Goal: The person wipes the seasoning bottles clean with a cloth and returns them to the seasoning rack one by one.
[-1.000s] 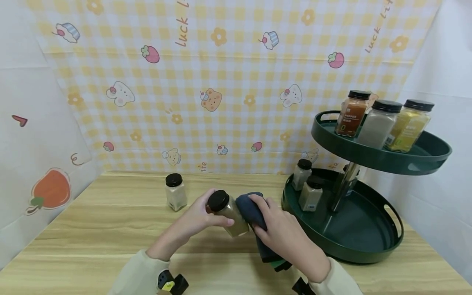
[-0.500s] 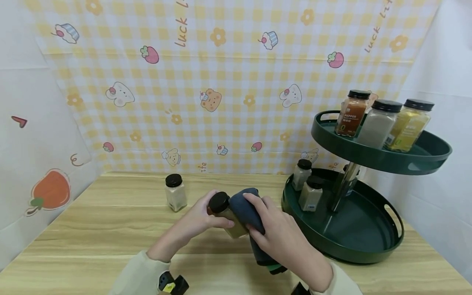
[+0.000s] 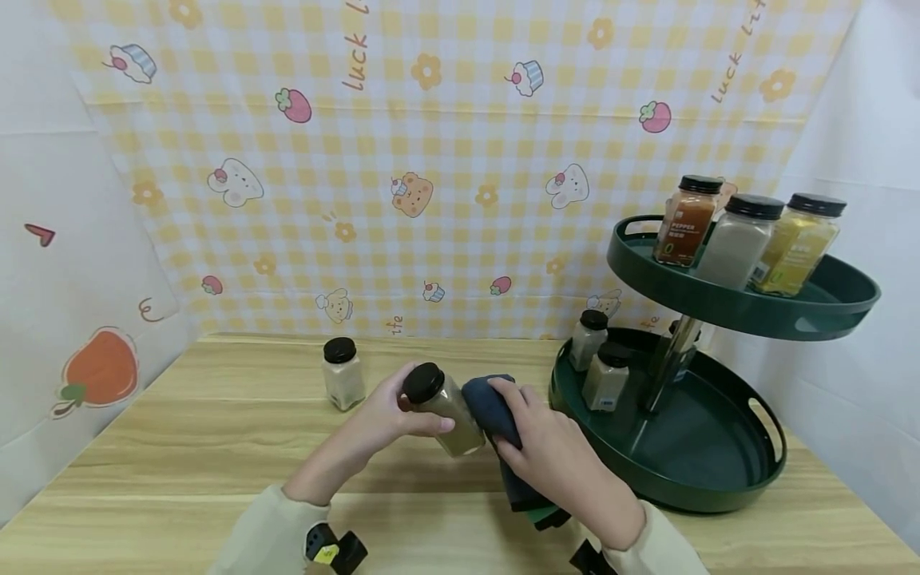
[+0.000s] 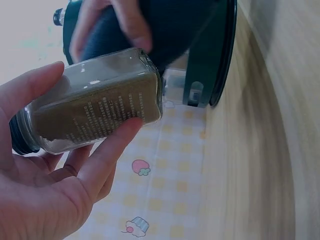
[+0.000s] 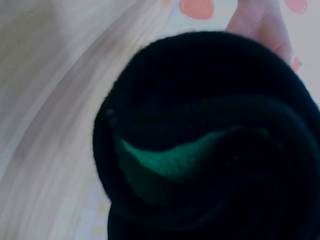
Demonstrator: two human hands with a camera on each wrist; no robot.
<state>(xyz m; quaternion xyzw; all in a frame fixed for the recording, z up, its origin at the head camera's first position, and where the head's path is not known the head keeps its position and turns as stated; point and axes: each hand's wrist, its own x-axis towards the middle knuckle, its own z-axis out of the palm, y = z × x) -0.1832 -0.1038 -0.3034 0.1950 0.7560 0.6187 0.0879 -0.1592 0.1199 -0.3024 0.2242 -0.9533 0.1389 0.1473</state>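
Note:
My left hand (image 3: 391, 415) grips a square glass spice jar (image 4: 100, 102) by its sides, near the black lid. Brownish powder fills part of the jar, and small white print runs along one face. It is held tilted above the table, lid toward the upper left in the head view. In my right hand (image 3: 539, 439) is a bunched dark blue cloth (image 3: 492, 411) with a green underside, its folded end right at the jar's side. The cloth (image 5: 210, 75) fills most of the right wrist view and hides the fingers there.
A jar of pale powder (image 3: 343, 375) stands on the wooden table (image 3: 180, 447) at the back left. To the right is a two-tier green rack (image 3: 707, 479), with several jars on its upper tier, among them a pepper jar (image 3: 686, 224), and small jars (image 3: 606, 379) below.
The cloth moved up and left over the jar by half a second ago, then came back down and right to the jar's side. The jar shifted slightly upward. Both hands kept their hold.

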